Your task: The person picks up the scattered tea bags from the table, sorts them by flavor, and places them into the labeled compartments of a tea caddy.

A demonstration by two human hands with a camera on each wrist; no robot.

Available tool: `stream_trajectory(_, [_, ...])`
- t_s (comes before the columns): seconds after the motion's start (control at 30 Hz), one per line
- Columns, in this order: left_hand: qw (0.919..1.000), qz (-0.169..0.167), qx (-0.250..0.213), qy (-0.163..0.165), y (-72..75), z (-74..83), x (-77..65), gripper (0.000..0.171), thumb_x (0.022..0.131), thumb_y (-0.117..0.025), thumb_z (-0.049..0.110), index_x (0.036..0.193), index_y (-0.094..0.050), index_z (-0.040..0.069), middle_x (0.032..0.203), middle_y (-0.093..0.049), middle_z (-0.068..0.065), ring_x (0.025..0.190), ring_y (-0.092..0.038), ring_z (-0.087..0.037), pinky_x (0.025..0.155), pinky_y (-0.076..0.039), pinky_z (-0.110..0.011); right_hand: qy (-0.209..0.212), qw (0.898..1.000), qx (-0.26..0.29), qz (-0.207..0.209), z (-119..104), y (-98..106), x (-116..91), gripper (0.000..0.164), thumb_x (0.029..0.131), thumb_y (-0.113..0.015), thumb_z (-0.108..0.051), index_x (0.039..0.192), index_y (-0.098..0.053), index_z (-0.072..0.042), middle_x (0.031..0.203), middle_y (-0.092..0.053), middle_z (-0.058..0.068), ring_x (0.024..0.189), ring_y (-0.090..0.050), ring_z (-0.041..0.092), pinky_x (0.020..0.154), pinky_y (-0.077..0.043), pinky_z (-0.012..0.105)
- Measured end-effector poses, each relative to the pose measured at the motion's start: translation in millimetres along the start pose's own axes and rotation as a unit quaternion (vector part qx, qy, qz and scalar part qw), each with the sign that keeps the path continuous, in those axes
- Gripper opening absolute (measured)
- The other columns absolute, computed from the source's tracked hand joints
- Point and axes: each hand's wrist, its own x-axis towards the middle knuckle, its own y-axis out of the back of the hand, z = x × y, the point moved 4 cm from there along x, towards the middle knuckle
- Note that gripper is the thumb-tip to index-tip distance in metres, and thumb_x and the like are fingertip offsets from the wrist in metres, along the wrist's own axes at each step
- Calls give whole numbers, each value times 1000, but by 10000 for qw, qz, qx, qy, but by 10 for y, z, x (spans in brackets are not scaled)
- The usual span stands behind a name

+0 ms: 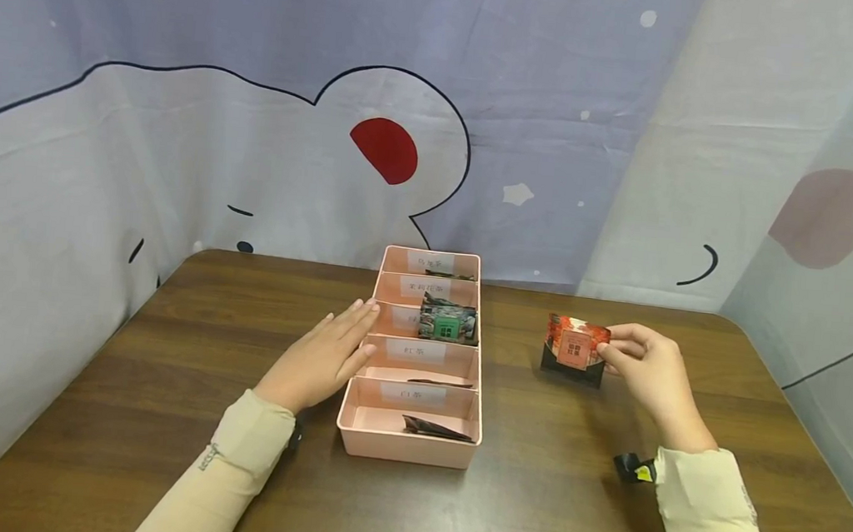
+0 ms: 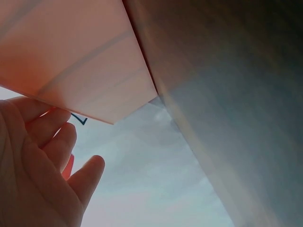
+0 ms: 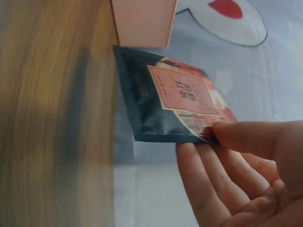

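Between thumb and fingers, my right hand [image 1: 647,371] pinches a red and black tea sachet [image 1: 574,349] by its right edge, above the table to the right of the box. The right wrist view shows the same tea sachet [image 3: 175,99] with its pink label facing up. My left hand [image 1: 325,354] rests with straight fingers along the left rim of a pink divided box [image 1: 412,449]. In the left wrist view the fingertips of the left hand [image 2: 47,146] lie against the box's side wall [image 2: 80,56].
Inside the box, green tea sachets [image 1: 448,324] stand in the middle compartment. A dark sachet [image 1: 436,428] lies in the front one, and thin edges of others show elsewhere. Each compartment has a white label [image 1: 412,393]. A patterned cloth [image 1: 541,141] hangs behind the wooden table [image 1: 529,491].
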Motion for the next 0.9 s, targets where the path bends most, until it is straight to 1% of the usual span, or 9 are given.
stream_trajectory(0.23, [10000,3,-15,-12,8,5,1,62,109,-41,38,159,-30,3,165,-28,-9,154,-22,-27,122,-24,-54,250,9990,320,173,-132,-98,-30,30,96,-69,-5,119,-62,14,105,-72,29,75,-69,-3,70,-62,24])
stream_trajectory(0.47, [10000,-2,-2,-6,7,5,1,61,109,-41,37,159,-30,3,165,-29,-10,153,-23,-27,122,-24,-54,423,9960,726,288,-239,-190,-78,26,95,-69,0,115,-63,16,105,-70,33,78,-68,-6,70,-62,24])
stream_trajectory(0.53, [10000,-8,1,-4,5,4,1,62,109,-41,37,159,-30,3,165,-29,-10,153,-23,-27,122,-24,-53,460,9954,791,292,-264,-210,-91,26,95,-68,0,115,-63,15,104,-71,32,79,-68,-6,71,-62,25])
stream_trajectory(0.6, [10000,-17,-9,-2,4,5,0,62,109,-41,38,159,-30,3,165,-28,-10,153,-22,-27,123,-23,-52,510,9946,853,293,-292,-230,-103,25,95,-68,0,114,-63,15,102,-73,27,79,-69,-5,72,-62,26])
stream_trajectory(0.73, [10000,-15,-22,-7,4,3,-2,62,109,-41,37,159,-29,3,165,-28,-10,153,-22,-27,123,-22,-52,682,9925,956,334,-358,-267,-132,23,96,-68,-2,113,-64,13,96,-76,12,79,-71,-1,73,-63,28])
stream_trajectory(0.9, [10000,-27,-33,10,7,3,-4,62,109,-41,37,159,-29,3,165,-28,-10,153,-22,-27,123,-22,-52,1005,9858,1233,538,-442,-300,-173,19,96,-68,-1,110,-66,12,91,-76,-3,77,-73,4,72,-62,26])
